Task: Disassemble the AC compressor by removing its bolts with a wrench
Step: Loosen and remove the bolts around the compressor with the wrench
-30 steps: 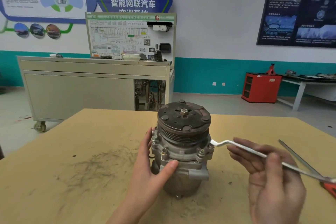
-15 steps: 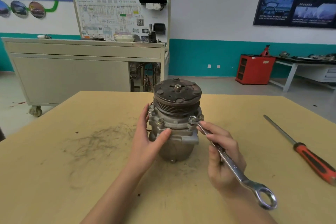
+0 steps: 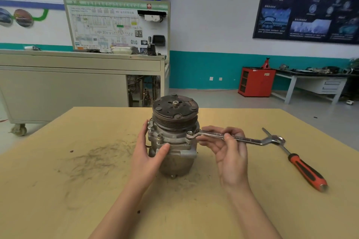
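The grey AC compressor point(image 3: 175, 134) stands upright on the wooden table point(image 3: 58, 190), its rusty pulley on top. My left hand point(image 3: 148, 154) grips its left side, thumb across the front of the housing. My right hand point(image 3: 228, 150) pinches the shank of a silver ring wrench point(image 3: 239, 138), which lies nearly level and points right. The wrench's ring end sits over a bolt point(image 3: 189, 134) on the flange's right front. Other bolts stand on the flange's left front.
A red-handled screwdriver point(image 3: 299, 165) lies on the table to the right, its shaft passing under the wrench's far end. Dark smudges mark the table left of the compressor. A grey wheeled cabinet point(image 3: 64, 87) stands beyond the table's far edge.
The wrench has swung anticlockwise on the bolt, from pointing towards me to pointing right. My right hand followed it; my left hand kept its hold on the compressor. The camera moved closer.
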`<action>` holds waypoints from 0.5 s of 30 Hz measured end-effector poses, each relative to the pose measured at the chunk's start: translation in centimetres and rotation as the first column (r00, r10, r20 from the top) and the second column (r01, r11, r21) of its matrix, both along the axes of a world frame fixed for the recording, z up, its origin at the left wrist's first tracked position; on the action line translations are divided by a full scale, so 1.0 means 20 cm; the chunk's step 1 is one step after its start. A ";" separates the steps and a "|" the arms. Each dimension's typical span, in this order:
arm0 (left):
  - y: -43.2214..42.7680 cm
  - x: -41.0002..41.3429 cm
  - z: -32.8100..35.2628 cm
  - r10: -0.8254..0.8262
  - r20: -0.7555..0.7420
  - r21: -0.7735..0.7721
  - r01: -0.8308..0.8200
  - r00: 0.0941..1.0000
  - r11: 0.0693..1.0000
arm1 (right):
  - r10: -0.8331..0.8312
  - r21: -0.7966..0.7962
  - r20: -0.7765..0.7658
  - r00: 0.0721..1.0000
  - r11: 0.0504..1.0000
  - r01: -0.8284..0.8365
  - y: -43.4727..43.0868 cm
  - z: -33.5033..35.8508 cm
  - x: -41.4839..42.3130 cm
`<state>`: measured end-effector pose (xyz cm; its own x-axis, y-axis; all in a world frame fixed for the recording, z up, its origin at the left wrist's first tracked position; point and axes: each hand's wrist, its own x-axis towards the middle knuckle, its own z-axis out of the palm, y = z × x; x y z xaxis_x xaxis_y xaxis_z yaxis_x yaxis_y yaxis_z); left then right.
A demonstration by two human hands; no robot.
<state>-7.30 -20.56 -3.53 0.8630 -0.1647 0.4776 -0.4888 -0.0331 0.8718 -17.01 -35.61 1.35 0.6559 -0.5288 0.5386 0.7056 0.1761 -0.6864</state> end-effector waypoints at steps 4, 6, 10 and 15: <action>-0.01 -0.02 -0.02 0.028 0.007 -0.015 -0.028 1.000 0.999 | 0.247 0.097 -0.195 0.949 0.968 -0.232 -0.15 0.11 0.02; -0.02 -0.03 -0.03 0.041 0.007 -0.020 -0.041 0.999 0.999 | 0.315 0.115 -0.253 0.915 0.949 -0.295 -0.19 0.13 0.02; -0.02 -0.02 -0.03 0.049 0.006 -0.032 -0.049 0.999 0.998 | 0.330 0.104 -0.310 0.892 0.944 -0.313 -0.20 0.18 0.04; -0.02 0.01 -0.05 0.070 0.027 -0.016 -0.069 0.997 0.997 | -0.011 -0.090 -0.241 0.970 0.996 -0.011 -0.14 0.19 0.00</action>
